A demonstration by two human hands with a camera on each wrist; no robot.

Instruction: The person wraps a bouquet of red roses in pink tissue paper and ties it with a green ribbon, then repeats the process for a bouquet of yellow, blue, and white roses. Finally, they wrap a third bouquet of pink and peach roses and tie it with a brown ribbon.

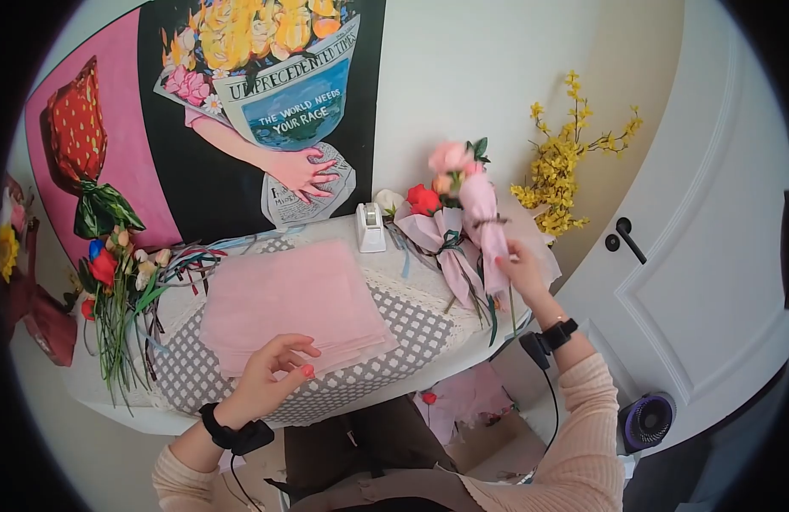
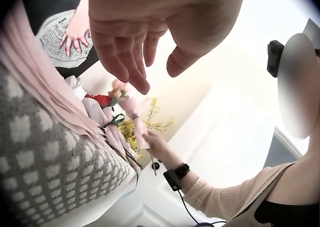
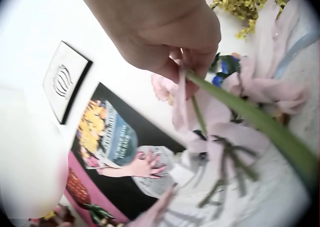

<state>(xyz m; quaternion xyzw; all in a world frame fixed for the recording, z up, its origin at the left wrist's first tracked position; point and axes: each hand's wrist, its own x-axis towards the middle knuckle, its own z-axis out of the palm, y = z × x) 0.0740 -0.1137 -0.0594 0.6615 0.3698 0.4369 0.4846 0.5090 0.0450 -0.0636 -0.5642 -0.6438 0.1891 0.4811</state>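
Note:
My right hand [image 1: 524,271] pinches the lower end of a small flower bouquet [image 1: 480,198] wrapped in pink paper, its pink blooms pointing up and away. In the right wrist view, green stems [image 3: 235,104] stick out past the thumb and fingers. Another wrapped bouquet [image 1: 444,241] with red and white flowers and a dark green ribbon lies on the table just left of it. My left hand [image 1: 271,375] is held over the near edge of a stack of pink wrapping sheets [image 1: 284,290], with fingers loosely bent and nothing in them.
A white tape dispenser [image 1: 371,228] stands behind the sheets. Loose flowers [image 1: 113,282] and ribbons [image 1: 194,260] lie at the table's left. Yellow blossom branches [image 1: 565,171] rise at the back right, near a white door [image 1: 701,213]. A purple fan [image 1: 649,420] sits low on the right.

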